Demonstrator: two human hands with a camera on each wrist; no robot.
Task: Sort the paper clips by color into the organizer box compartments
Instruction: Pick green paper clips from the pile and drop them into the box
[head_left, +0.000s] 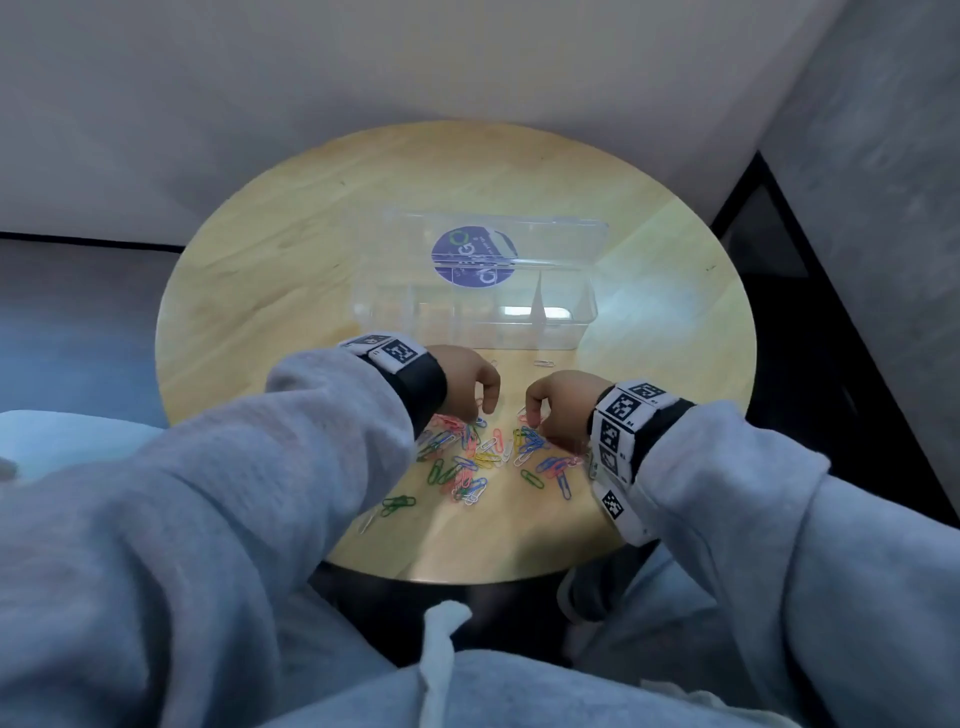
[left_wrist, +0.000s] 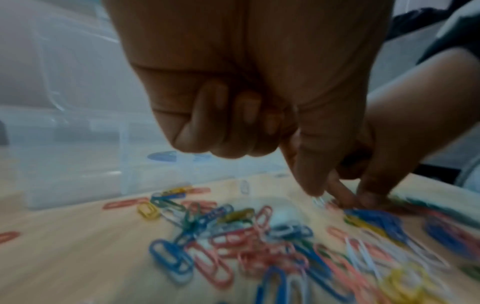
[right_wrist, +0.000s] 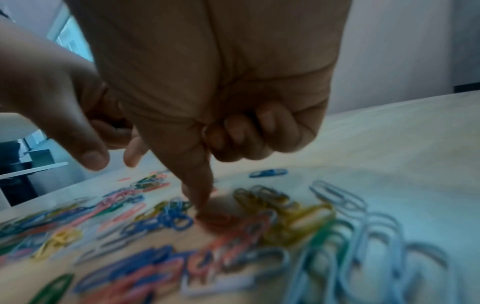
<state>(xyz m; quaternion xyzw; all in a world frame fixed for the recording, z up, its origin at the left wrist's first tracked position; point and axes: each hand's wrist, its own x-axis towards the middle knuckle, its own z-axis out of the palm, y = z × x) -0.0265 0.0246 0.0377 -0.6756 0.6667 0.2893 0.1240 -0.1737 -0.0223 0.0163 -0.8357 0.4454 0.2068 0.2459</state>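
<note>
Head view: organizer box (head_left: 519, 332) open, compartments bare.

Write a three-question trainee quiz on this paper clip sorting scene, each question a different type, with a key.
1. True or false: the organizer box stands closed.
2. Multiple choice: where do the loose paper clips lie? A) inside the box B) on the wooden table, nearer the person than the box C) on the floor
3. Fill in: the right hand reaches its fingers down at a ___ clip.

Key: 1 false, its lid stands open. 2 B. 3 red.
</note>
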